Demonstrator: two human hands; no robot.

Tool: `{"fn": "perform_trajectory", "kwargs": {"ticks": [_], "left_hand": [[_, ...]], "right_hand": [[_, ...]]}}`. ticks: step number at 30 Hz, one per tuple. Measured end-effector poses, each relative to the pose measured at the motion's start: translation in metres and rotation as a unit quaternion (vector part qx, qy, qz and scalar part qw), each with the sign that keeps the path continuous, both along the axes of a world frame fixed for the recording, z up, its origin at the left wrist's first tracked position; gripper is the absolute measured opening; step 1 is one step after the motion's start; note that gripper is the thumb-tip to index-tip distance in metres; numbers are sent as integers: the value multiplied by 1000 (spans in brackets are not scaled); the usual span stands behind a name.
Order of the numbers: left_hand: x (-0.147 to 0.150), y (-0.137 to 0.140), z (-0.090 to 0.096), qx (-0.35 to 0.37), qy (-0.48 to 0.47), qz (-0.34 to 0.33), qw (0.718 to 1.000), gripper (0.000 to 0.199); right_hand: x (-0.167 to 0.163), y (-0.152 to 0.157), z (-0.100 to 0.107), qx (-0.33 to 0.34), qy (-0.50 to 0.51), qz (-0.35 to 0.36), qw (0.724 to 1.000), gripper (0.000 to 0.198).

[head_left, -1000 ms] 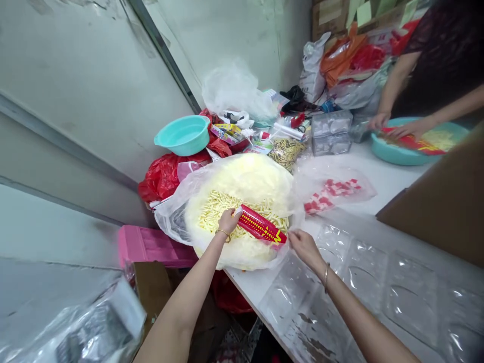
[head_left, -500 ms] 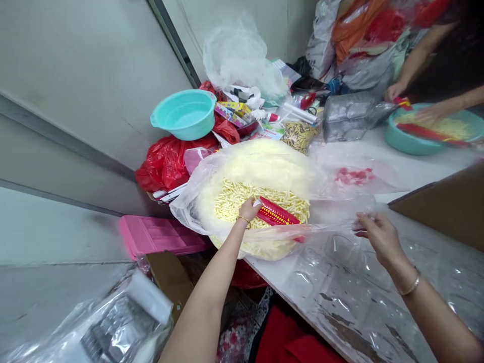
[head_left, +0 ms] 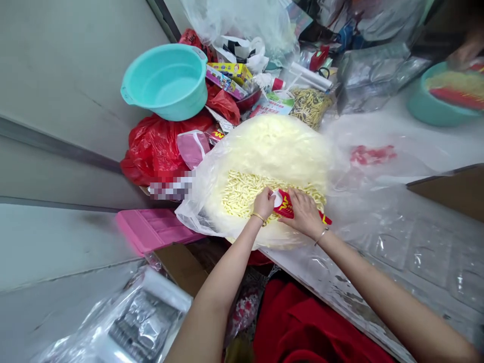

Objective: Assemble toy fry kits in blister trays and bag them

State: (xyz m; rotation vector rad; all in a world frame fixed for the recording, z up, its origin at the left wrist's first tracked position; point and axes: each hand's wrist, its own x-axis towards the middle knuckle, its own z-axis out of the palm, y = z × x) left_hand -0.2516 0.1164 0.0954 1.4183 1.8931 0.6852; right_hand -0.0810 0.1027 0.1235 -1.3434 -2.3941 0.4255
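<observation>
A nested stack of red fries cartons (head_left: 284, 204) with yellow markings lies over the pale yellow fry-shaped sticks (head_left: 242, 194). My left hand (head_left: 263, 202) is closed on the stack's left end, where a white inner face shows. Across the middle of the stack rests my right hand (head_left: 303, 214), fingers over its far side and thumb on the near side. It hides much of the cartons; their red tip shows beyond it. A large clear plastic bag (head_left: 200, 201), wide at the mouth, surrounds the sticks and both hands.
A turquoise basin (head_left: 166, 83) sits on red plastic bags (head_left: 155, 151) at the left, beside a pink tray (head_left: 159, 229). Clear plastic trays (head_left: 401, 247) cover the table at right. At far right, a person's blurred hand (head_left: 469, 50) is over another basin (head_left: 434, 108).
My right hand has let go of the bag's edge and moved left onto the carton stack. My left hand keeps its hold; the stack's end now faces me more. The view has shifted closer.
</observation>
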Motion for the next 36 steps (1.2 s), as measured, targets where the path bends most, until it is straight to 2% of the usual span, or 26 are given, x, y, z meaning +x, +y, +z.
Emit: {"fn": "perform_trajectory", "kwargs": {"ticks": [4,6,9,11,14,15,17,18,20,22,24,26,29,31,33,34,35,36], "left_hand": [[-10,0,7,8,-31,14,999,4],[-23,1,12,18,-40,61,997,8],[-36,-3,23,25,-56,119,991,15],[-36,-8,32,15,-92,88,992,10],[-42,-13,47,1,-132,-41,990,14],[-49,-13,53,5,-96,-72,993,16],[-72,-11,61,10,75,-98,992,20],[-86,-10,63,4,182,-104,978,23],[-110,-7,62,-21,350,-127,928,30],[-126,-6,55,-43,431,-150,889,32],[-131,-7,46,-50,446,-163,879,29],[-132,-9,38,-57,415,-169,892,24],[-129,-15,34,-59,363,-184,912,17],[-122,-21,35,-40,291,-157,943,13],[-111,-28,38,-31,126,-60,990,10],[-104,-31,41,-36,16,0,999,11],[-95,-34,45,-50,-97,53,993,14],[-87,-36,50,-71,-197,89,974,18]], "right_hand": [[-14,13,-13,-17,-10,11,1000,77],[-17,17,-12,-13,-4,3,1000,75],[-24,18,-3,3,19,3,1000,84],[-31,19,2,-6,48,26,998,85],[-35,28,4,-61,113,55,990,67],[-34,33,3,-80,124,50,988,62],[-27,48,-1,-106,122,13,987,60],[-22,55,-2,-111,114,-9,987,63],[-13,70,-2,-112,105,-42,987,72],[-8,78,1,-116,112,-49,986,76],[-7,76,7,-125,129,-43,983,79],[-9,60,12,-136,147,-25,979,80],[-9,19,15,-151,172,-1,973,78],[-7,-11,13,-168,185,7,968,77],[-3,-35,7,-180,187,8,966,75],[-1,-43,4,-182,184,5,966,74],[1,-48,1,-181,178,0,967,74],[2,-51,-3,-177,170,-7,969,73]]}}
